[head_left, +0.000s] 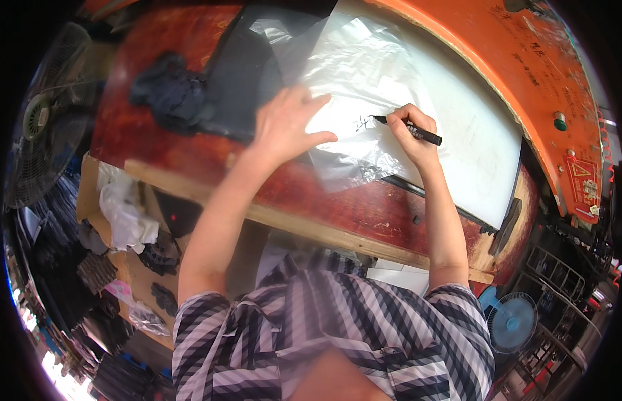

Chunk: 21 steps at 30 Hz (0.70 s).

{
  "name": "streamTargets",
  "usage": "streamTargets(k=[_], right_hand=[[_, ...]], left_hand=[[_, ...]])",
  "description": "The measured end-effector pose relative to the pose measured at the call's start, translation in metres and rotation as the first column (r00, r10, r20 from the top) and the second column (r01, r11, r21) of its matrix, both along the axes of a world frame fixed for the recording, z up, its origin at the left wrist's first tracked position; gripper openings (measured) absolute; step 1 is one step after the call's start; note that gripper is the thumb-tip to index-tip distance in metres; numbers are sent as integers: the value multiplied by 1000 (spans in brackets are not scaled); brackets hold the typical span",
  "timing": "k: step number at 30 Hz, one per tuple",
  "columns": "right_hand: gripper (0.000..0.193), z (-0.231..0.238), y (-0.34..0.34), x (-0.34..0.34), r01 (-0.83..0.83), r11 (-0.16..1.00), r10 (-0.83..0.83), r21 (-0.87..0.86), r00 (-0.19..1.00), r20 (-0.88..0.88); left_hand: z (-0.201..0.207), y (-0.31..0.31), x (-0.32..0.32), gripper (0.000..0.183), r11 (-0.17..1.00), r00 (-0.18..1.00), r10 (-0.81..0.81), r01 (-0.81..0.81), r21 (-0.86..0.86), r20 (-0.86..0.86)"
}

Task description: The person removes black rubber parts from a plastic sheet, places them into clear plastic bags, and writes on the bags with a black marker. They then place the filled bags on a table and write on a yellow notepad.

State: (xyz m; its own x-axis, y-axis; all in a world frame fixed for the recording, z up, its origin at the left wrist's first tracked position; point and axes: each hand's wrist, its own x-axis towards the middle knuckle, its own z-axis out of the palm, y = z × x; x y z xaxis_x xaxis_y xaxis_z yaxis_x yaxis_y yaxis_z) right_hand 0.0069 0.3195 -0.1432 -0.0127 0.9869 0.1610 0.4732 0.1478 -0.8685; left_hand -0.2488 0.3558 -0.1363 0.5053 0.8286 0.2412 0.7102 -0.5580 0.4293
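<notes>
While the right hand (414, 136) grips a black marker (428, 135) over a plastic bag (361, 63) on the tabletop (351, 210), the left hand (286, 123) spreads open, empty, beside it; glare probably masks any contents.

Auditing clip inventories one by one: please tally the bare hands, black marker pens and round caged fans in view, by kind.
Bare left hand and bare right hand: 2
Black cylindrical marker pen: 1
Round green-hubbed caged fan and round blue caged fan: 2
Total: 5
</notes>
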Motion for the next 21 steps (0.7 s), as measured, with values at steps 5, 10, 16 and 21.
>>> streamTargets(k=[5, 10, 16, 21], right_hand=[[14, -1, 1, 4, 39, 998, -37, 41, 998, -51], [18, 0, 3, 7, 68, 998, -68, -4, 997, -28], [20, 0, 1, 17, 75, 997, -77, -22, 992, -105], [20, 0, -4, 21, 158, 986, -163, -54, 980, -115]], left_hand=[[1, 0, 1, 57, 1000, 1000, -9, 9, -2, -10], [2, 0, 2, 56, 1000, 1000, -12, 12, -12, -19], [4, 0, 4, 56, 999, 999, -14, 12, -29, -39], [7, -1, 7, 57, 1000, 999, -8, 7, -27, -46]])
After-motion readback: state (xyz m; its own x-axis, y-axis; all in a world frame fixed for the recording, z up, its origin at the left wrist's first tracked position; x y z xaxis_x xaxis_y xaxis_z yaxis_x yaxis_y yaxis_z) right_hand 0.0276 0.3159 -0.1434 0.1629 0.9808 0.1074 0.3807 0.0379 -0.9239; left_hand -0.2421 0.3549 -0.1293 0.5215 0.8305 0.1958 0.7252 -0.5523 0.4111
